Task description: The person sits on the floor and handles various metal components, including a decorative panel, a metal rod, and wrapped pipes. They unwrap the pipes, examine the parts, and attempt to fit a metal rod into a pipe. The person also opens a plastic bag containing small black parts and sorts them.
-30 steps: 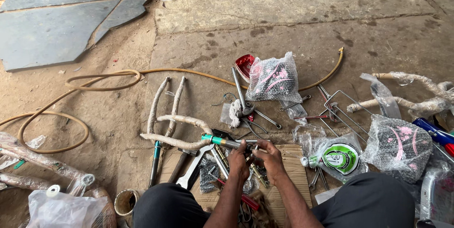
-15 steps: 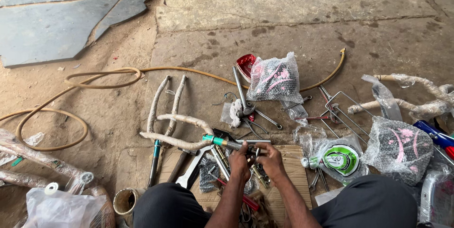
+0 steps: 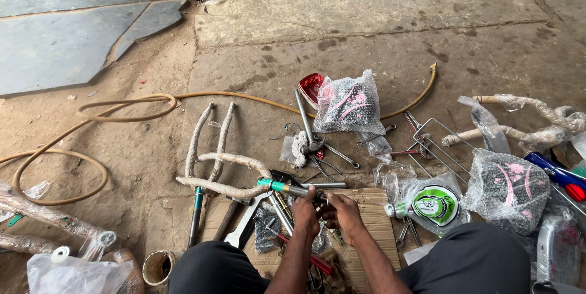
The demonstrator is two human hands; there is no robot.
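The person sits on the concrete floor (image 3: pixel 366 19) with both hands together over a piece of cardboard (image 3: pixel 372 208) that lies between the knees. The left hand (image 3: pixel 305 211) is closed around the end of a thin metal stem (image 3: pixel 287 189), which has a green collar and comes out of a paper-wrapped bicycle frame (image 3: pixel 220 175). The right hand (image 3: pixel 343 211) is just beside it, with the fingers pinched on a small dark part at the tip of the stem; what this part is I cannot tell, it is too small.

I think the step is to fit or turn this small part on the stem. To do it well, the left hand should keep the stem firm and not let it roll, while the right fingers turn slowly and straight, so the thread does not cross. The wrapped frame is long and lies on the floor, so it can swing if it is pushed.

Many loose tools (image 3: pixel 278 208) lie close under the hands, and a small piece that falls there would be hard to find. A yellow hose (image 3: pixel 122 108) and plastic bags (image 3: pixel 349 105) are farther away and do not disturb.
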